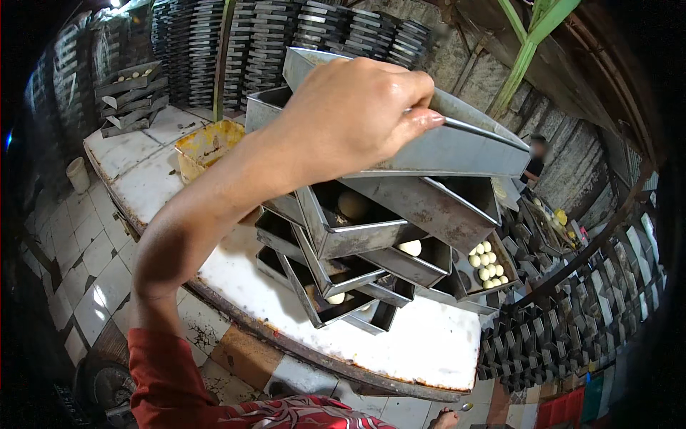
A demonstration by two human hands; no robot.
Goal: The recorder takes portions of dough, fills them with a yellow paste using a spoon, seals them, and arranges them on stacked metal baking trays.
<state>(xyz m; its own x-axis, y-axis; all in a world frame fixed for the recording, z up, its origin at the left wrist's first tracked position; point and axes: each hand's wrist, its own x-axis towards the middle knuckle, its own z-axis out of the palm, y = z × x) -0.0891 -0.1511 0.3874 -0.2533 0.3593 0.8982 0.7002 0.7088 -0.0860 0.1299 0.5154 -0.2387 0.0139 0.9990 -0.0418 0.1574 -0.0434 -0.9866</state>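
My left hand [368, 114] is curled over the rim of the top metal loaf pan [457, 146], which rests tilted on crisscrossed pans [414, 204], its thumb near the front edge. Pale dough balls [411, 247] show inside some lower pans, and several more sit in a tray [486, 266] at the pile's right. The pile stands on a white worktop [436, 343]. At the bottom edge, below the worktop, my right hand [444, 417] holds a small metal spoon [464, 408]; much of that hand is cut off.
A stained yellow container [191, 161] and smaller pans [132, 99] stand on the worktop's left. Tall pan stacks [264, 50] line the back; more [557, 322] stand at the right. A co-worker [532, 164] is beyond the pile. A bucket [78, 174] stands on the tiled floor.
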